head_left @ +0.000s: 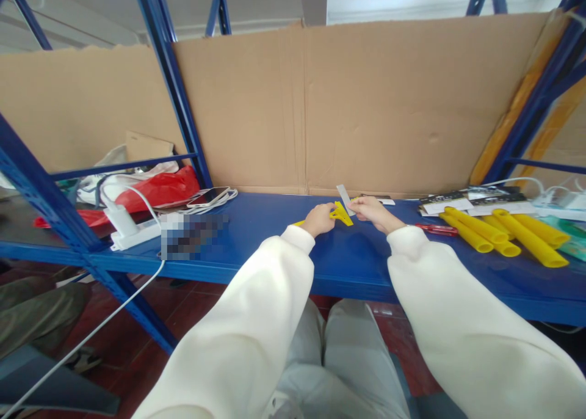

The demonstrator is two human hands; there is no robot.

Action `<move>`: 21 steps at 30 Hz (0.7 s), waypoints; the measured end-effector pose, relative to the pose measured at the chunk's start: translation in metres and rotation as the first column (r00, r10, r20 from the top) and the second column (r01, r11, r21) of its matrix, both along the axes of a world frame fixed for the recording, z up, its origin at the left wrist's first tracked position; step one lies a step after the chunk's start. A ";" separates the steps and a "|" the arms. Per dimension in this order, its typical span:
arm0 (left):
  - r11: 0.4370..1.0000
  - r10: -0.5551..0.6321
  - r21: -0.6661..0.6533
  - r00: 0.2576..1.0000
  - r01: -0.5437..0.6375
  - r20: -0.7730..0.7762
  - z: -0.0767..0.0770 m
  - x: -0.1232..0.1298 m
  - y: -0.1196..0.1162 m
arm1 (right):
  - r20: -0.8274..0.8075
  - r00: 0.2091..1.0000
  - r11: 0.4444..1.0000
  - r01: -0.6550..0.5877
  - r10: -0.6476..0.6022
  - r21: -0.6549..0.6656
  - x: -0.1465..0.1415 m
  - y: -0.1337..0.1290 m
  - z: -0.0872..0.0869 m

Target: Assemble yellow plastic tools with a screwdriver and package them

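Note:
Over the middle of the blue shelf, my left hand [319, 219] is closed round a yellow tool [342, 214] whose wide flat head points right. A short yellow end of it shows left of the hand. Just to the right, my right hand [374, 213] pinches a thin whitish strip [344, 198], which stands tilted up and to the left above the tool's head. Whether strip and tool touch is too small to tell. Behind my right hand lies a small dark and white flat piece [387, 201].
Several yellow tubes [526, 239], a red tool [437, 229] and black-and-white packets [444, 202] lie at right. A power strip [137, 233], phone [208, 196] and red bag [165, 189] are at left. Cardboard [389, 107] stands behind the blue shelf [256, 223]. Another person's leg shows lower left.

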State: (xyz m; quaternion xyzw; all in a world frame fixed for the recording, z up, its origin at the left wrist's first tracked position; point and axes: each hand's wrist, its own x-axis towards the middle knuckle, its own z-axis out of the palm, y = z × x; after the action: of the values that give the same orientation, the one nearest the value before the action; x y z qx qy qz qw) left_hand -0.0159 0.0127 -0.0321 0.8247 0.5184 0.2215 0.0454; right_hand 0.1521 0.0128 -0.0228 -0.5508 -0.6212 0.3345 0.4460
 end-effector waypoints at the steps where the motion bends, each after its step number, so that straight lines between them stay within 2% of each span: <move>1: 1.000 -0.011 0.012 1.000 0.011 -0.004 0.000 0.000 0.000 | -0.002 0.999 0.998 -0.050 0.050 -0.036 -0.002 -0.002 0.000; 3: 0.999 -0.032 0.037 0.999 0.032 -0.007 0.000 0.000 -0.001 | 0.020 0.993 0.990 -0.114 0.116 -0.080 -0.004 -0.004 -0.002; 7: 0.997 -0.044 0.055 0.999 0.044 0.004 0.000 0.000 -0.001 | 0.052 0.988 0.984 -0.142 0.149 -0.108 -0.003 -0.004 -0.005; 17: 0.997 -0.027 0.067 0.999 0.025 0.031 -0.002 0.000 0.002 | 0.157 0.987 0.994 -0.001 0.018 -0.106 -0.001 -0.006 -0.001; 21: 0.998 -0.029 0.065 0.999 0.027 0.032 -0.002 0.000 0.003 | 0.127 0.991 0.993 -0.016 0.031 -0.117 0.002 -0.006 -0.002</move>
State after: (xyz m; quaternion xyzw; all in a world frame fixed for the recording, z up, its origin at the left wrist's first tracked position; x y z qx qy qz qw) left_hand -0.0162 0.0154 -0.0340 0.8290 0.4987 0.2511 0.0306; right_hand 0.1537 0.0064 -0.0245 -0.5886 -0.6346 0.3392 0.3685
